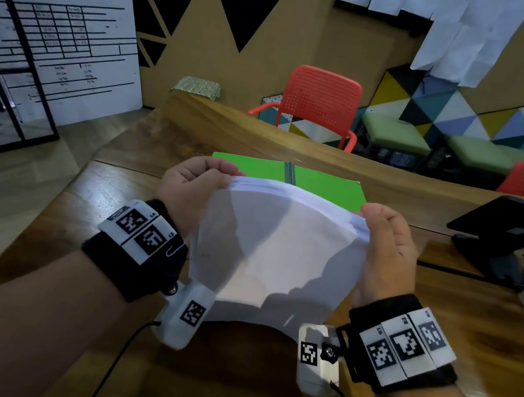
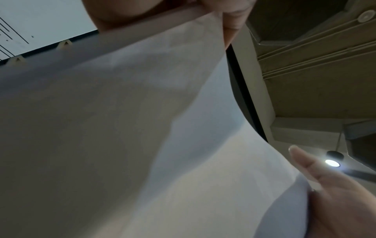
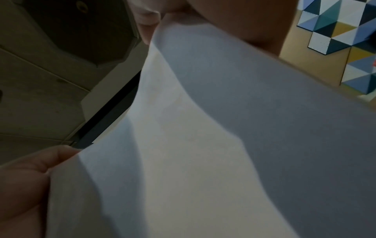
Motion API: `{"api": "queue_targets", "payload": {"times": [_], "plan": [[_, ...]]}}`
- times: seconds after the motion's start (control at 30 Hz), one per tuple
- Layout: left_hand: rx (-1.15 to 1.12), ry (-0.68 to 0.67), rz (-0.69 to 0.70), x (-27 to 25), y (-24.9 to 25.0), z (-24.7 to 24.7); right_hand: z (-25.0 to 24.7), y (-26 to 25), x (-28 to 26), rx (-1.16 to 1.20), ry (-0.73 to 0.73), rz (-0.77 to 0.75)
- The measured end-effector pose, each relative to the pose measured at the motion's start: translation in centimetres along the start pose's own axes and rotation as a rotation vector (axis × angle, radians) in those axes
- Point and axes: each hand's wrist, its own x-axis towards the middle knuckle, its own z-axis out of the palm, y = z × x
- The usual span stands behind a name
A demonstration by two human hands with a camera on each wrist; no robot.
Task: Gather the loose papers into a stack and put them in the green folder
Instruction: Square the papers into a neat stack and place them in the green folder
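Wooden desk lies under the sagging stack of white papers that my left hand and right hand pinch at centre frame, and sheets may fan apart before reaching the open green card folder just above.

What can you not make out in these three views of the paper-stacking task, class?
- Green folder: near part hidden by the paper stack, head view.
- Sheet count: edges too fine and blurred.
- Left hand and right hand grip: fingers behind the stack.
- Wrist views: paper fills them; folder unseen.
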Motion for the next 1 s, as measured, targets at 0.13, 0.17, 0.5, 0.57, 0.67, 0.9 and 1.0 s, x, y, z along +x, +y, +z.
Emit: {"api": "queue_targets", "payload": {"times": [0.13, 0.17, 0.5, 0.57, 0.67, 0.9, 1.0], "plan": [[0.003, -0.007, -0.014, -0.1, 0.2, 0.1, 0.1, 0.3, 0.6, -0.026, 0.099, 0.031], [-0.010, -0.018, -0.013, 0.0, 0.3, 0.1, 0.1, 0.2, 0.8, -0.025, 0.113, 0.040], [0.386, -0.056, -0.027, -0.7, -3.0, -0.9, -1.3, 2.2, -0.9, -0.006, -0.146, 0.139], [0.264, -0.044, -0.091, -0.5, -3.2, -0.9, -1.0, 1.9, -1.1, -0.004, -0.108, 0.146], [0.178, -0.056, -0.020, -0.5, -2.2, -1.2, -1.1, 0.8, -0.8, 0.015, -0.107, 0.092], [0.020, -0.029, 0.025, 0.4, 0.1, 0.9, -0.4, -0.3, 0.8, -0.053, -0.013, 0.010], [0.036, -0.008, 0.019, 0.7, -0.1, 0.8, -0.4, -0.3, 0.4, -0.047, 0.012, 0.026]]}}
